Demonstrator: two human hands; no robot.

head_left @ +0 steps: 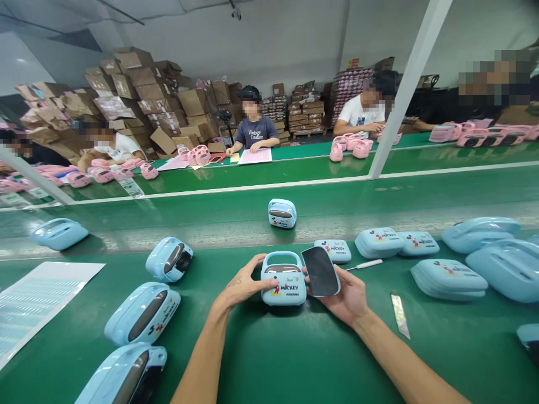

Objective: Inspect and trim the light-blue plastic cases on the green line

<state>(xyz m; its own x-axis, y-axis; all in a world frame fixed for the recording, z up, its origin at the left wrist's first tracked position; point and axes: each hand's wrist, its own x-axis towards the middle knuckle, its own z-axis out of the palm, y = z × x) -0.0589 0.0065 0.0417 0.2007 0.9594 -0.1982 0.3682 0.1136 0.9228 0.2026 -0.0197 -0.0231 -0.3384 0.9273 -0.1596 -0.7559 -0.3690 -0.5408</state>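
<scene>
My left hand (250, 280) grips the left side of a light blue case (288, 296) with a loop handle and a Mickey print, standing upright on the green table. Just right of it, my right hand (347, 294) holds a blue panel (320, 271) tilted, its dark inner face turned toward me. The panel's left edge is close to the case; whether they touch I cannot tell. Behind the panel lies a printed blue panel (337, 251). A thin tool with a white handle (369, 264) rests to the right of it.
Blue cases (143, 314) line the left side beside a printed sheet (29, 303). Another case (282, 213) stands ahead. Stacked panels (448, 279) and blue shells (505, 269) lie right, near a small strip (399, 315). People sit across behind a white post (408, 90).
</scene>
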